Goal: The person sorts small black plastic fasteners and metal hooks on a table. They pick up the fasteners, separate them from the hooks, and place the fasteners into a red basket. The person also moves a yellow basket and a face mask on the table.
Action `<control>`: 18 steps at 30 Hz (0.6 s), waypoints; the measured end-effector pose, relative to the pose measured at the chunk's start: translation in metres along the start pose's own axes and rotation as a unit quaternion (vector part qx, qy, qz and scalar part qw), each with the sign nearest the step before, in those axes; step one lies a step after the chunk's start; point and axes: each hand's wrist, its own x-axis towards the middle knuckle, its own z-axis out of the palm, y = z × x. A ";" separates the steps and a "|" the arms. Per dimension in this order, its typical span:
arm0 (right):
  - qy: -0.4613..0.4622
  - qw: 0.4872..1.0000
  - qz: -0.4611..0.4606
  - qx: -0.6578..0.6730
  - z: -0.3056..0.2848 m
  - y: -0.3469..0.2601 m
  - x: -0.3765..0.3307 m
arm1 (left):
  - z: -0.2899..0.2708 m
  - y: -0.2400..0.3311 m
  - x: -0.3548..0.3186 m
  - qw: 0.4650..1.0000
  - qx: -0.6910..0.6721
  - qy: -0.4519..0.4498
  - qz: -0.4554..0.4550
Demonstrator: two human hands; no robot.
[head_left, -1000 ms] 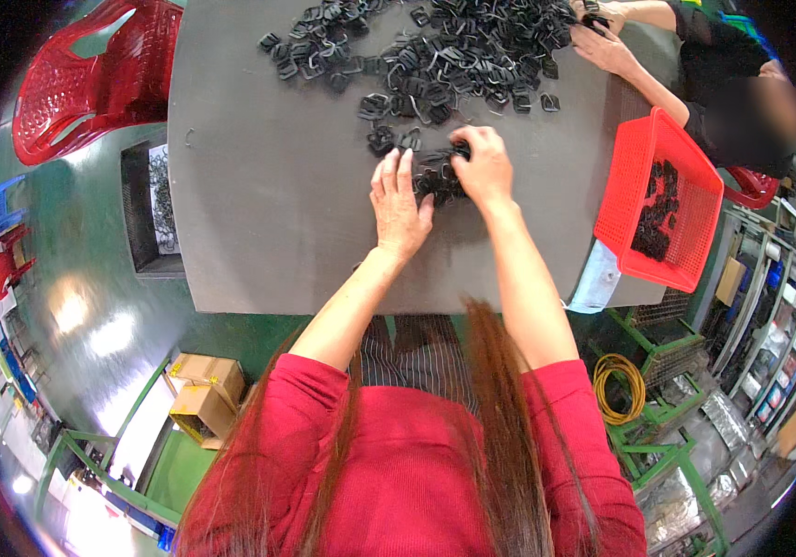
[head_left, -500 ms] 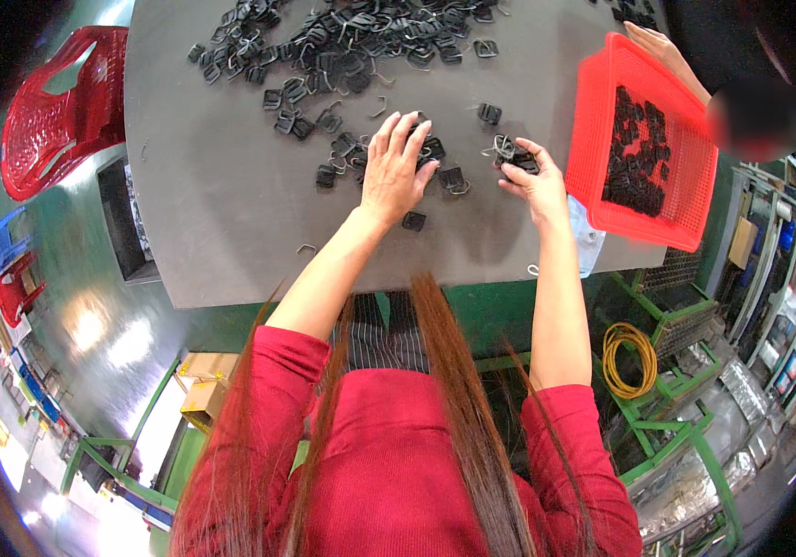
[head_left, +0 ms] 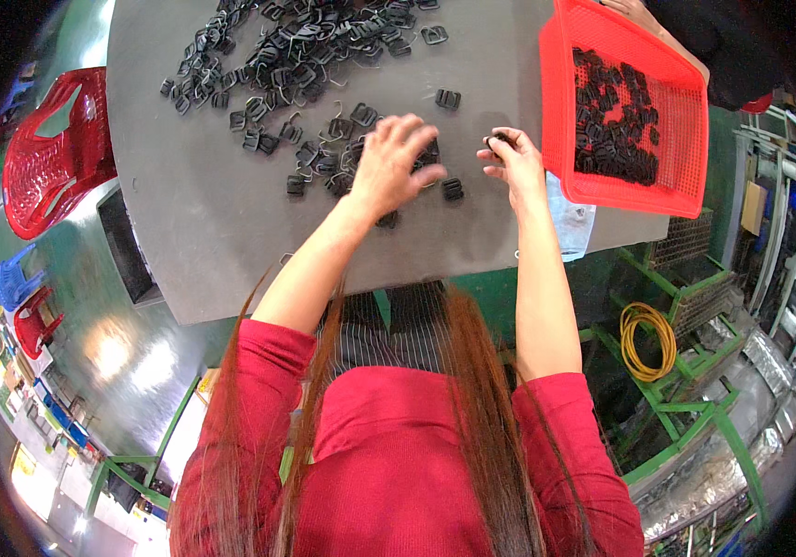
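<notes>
the right hand [head_left: 507, 156] pinches a small black buckle [head_left: 502, 140] between thumb and fingers, just above the counter [head_left: 203, 213] and a little left of the basket [head_left: 634, 197]; the fingers hide much of the buckle. the left hand [head_left: 392, 167] is spread, thumb held away from the fingers, over the right side of a loose cluster [head_left: 323, 165] of black buckles with bits of pale wire; what lies under the palm is hidden. one lone buckle [head_left: 453, 189] sits between the two hands, and another [head_left: 448, 98] lies farther up the counter. beyond the cluster is a big heap [head_left: 296, 56] of the same black buckles and wire. the basket is red, sits at the counter's right side and holds many dark pieces [head_left: 616, 139]. a pale blue mask [head_left: 569, 223] lies beside its near edge. past the basket, a co-worker's hand [head_left: 634, 11] shows at the top.
</notes>
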 end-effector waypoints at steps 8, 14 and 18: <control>0.051 0.875 -0.176 -0.448 0.051 -0.018 0.049 | -0.028 -0.021 0.009 0.903 -0.270 -0.008 -0.334; -0.033 0.856 -0.169 -0.487 0.050 -0.012 0.049 | -0.049 -0.054 0.006 0.897 -0.268 -0.007 -0.352; -0.255 0.964 0.026 0.071 0.027 -0.012 0.018 | -0.074 -0.062 -0.005 0.874 -0.314 -0.045 -0.367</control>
